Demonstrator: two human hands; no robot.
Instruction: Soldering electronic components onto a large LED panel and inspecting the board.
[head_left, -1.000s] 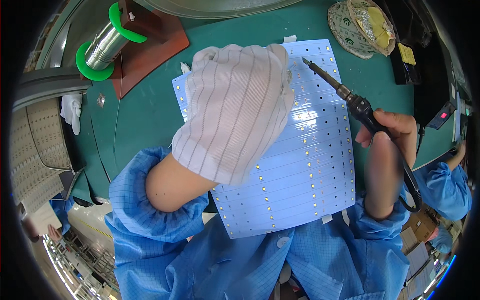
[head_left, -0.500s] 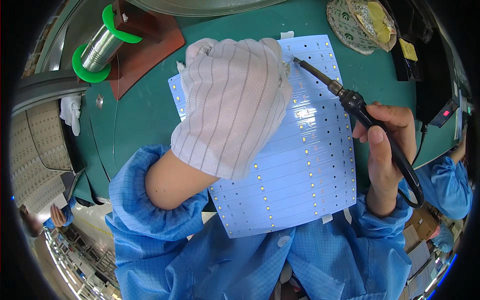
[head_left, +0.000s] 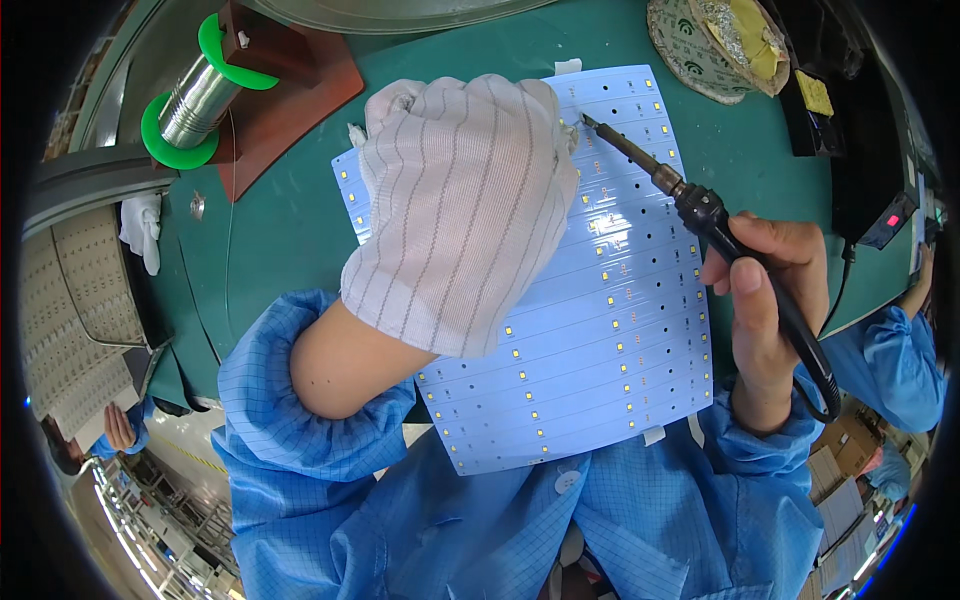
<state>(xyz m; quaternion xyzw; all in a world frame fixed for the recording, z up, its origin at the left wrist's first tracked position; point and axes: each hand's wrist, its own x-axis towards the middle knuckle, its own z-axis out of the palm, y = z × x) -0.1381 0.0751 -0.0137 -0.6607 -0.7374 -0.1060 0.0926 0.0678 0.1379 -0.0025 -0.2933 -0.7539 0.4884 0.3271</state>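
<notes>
A white LED circuit board panel (head_left: 560,360) with rows of small yellow LEDs lies on the green mat. My right hand (head_left: 775,290) grips the black handle of a soldering iron (head_left: 705,212), whose tip rests at or just over the panel's upper part. My left hand (head_left: 460,200), in a white striped glove, is closed in a fist over the panel's upper left. Its fingertips are turned away beside the iron's tip, so whatever they pinch is hidden.
A solder wire spool (head_left: 195,105) with green flanges sits on a brown stand (head_left: 310,110) at the far left. At the far right are a round container with yellow sponge (head_left: 745,45) and a black soldering station (head_left: 880,150). Other people in blue sleeves (head_left: 895,370) are at both sides.
The panel, iron and my left hand have shifted very slightly left and up in view. Both hands keep the same hold, and the iron's tip stays by my left fingers.
</notes>
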